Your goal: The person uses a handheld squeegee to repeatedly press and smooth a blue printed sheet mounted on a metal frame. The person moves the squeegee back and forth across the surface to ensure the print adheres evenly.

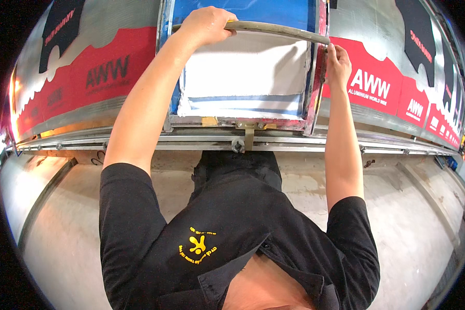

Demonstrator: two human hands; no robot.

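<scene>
A screen-printing frame (315, 111) with blue mesh (263, 11) lies before me, and white ink (243, 70) covers much of its mesh. Across it runs a long grey-brown squeegee (279, 29), slightly tilted down to the right. My left hand (207, 25) is closed around the squeegee near its left end. At the frame's right rail, just below the squeegee's right end, my right hand (339, 61) has its fingers bent against the rail. Its thumb is up, and the far side of its grip is hidden.
Black and red printed fabric pieces (121, 62) lie on the long table to the left, with similar red printed pieces (372, 77) to the right. A metal rail (201, 140) runs along the table's near edge, with a bracket (249, 135) at the frame. Pale floor (62, 217) shows below.
</scene>
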